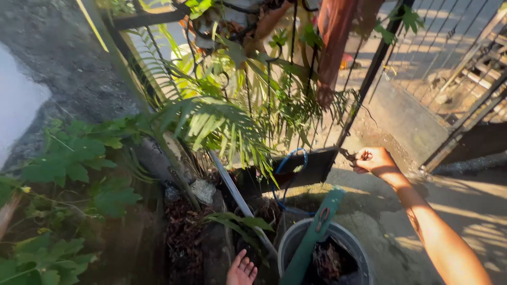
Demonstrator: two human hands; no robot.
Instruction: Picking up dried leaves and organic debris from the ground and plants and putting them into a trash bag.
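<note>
At the bottom edge of the frame, just left of centre, the left hand [242, 269] lies palm up with the fingers spread and loose — released, gripping nothing, just beside the dark soil and the low leaves of a small potted plant [240, 221]. Right of it, at bottom centre, stands a grey bucket [288, 244] with dark dry debris inside; a green board [311, 237] leans across its rim, and what looks like a pair of red-handled pliers [322, 218] lies on the board.

Further up, at centre right, the right arm stretches out to the foot of a black metal gate [369, 74]. The right hand [372, 160] is clenched there, fingers curled around something small and dark at the gate's lower corner — it may be a twist of wire or a dry stem, but it is too small to tell. A blue hose or cable [290, 158] loops just left of the hand, against the gate's dark bottom panel.

Judging from this, the step in hand is pulling or freeing that small piece from the gate's base; the next move would call for a firm pinch and a steady pull away from the bars, with the left hand free to help.

Behind, the palm fronds [222, 121] fill the centre, broad-leaved vines [79, 158] crowd the left, and sunlit ground lies beyond the bars at upper right.
</note>
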